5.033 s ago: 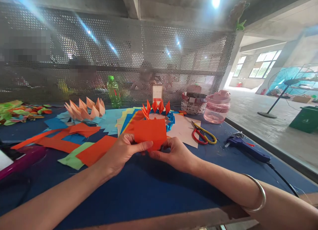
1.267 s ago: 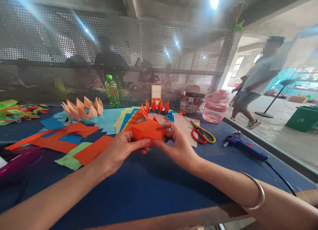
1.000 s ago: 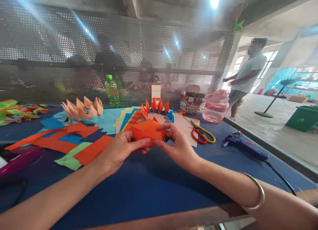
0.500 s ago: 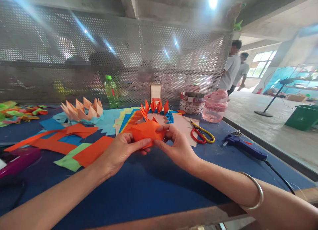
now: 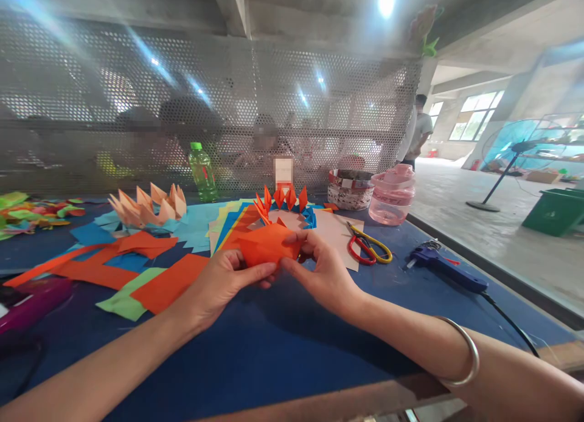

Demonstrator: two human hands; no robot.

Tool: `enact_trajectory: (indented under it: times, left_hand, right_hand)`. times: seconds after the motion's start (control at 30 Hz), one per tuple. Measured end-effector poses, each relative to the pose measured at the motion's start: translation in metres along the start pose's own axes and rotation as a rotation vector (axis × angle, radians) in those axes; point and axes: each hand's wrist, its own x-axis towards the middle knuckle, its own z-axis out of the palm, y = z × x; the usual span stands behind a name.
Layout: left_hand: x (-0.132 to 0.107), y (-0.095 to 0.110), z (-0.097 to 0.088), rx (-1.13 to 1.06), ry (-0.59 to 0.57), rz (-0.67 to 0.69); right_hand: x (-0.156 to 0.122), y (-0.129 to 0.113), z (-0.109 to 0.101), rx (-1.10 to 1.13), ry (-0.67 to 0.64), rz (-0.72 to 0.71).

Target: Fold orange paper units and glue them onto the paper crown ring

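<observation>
Both of my hands hold a folded piece of orange paper [image 5: 269,245] above the blue work mat [image 5: 255,349]. My left hand [image 5: 219,288] pinches it from below and the left side, and my right hand [image 5: 319,270] grips its right end. Its folds are partly hidden by my fingers. Just beyond it stands an orange and blue origami ring [image 5: 285,209] on a sheet of peach paper [image 5: 335,239]. Stacked coloured paper [image 5: 232,227] lies to the left of the ring, and loose orange strips [image 5: 159,282] lie near my left hand.
A peach origami crown [image 5: 148,208] and a green bottle [image 5: 202,172] stand at the back. To the right are scissors [image 5: 368,249], a blue glue gun [image 5: 444,274], a woven paper basket [image 5: 350,191] and a pink jar [image 5: 391,200]. A perforated metal screen [image 5: 114,106] runs behind the table.
The orange paper has gone from a flat rectangle to a rounded folded shape. A person on the far right has walked away into the distance.
</observation>
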Motion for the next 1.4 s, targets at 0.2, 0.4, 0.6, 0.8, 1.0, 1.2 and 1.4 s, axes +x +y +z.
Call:
enact_trajectory:
  times: [0.2, 0.4, 0.6, 0.8, 1.0, 1.2, 1.4]
  left_hand:
    - [-0.001, 0.002, 0.001, -0.004, 0.028, -0.003]
    - [-0.002, 0.005, 0.003, 0.020, 0.060, -0.009]
    - [0.000, 0.007, 0.005, 0.035, 0.087, 0.026]
    - [-0.002, 0.012, 0.006, 0.079, 0.103, 0.023]
    - [0.001, 0.010, 0.006, 0.069, 0.098, 0.055]
    - [0.007, 0.001, 0.001, 0.085, 0.065, 0.064]
    - [0.002, 0.012, 0.004, 0.123, 0.082, 0.043]
  right_hand:
    - [0.000, -0.002, 0.001, -0.018, 0.008, 0.008]
    - [0.000, 0.000, 0.000, 0.008, -0.013, 0.006]
    - [0.002, 0.000, -0.002, 0.000, -0.013, 0.044]
    - [0.001, -0.002, -0.004, -0.005, -0.038, 0.066]
    - [0.003, -0.003, -0.004, 0.011, -0.019, 0.073]
    - [0.005, 0.002, -0.004, 0.021, -0.007, 0.118]
    - [0.004, 0.006, -0.003, 0.042, -0.026, 0.122]
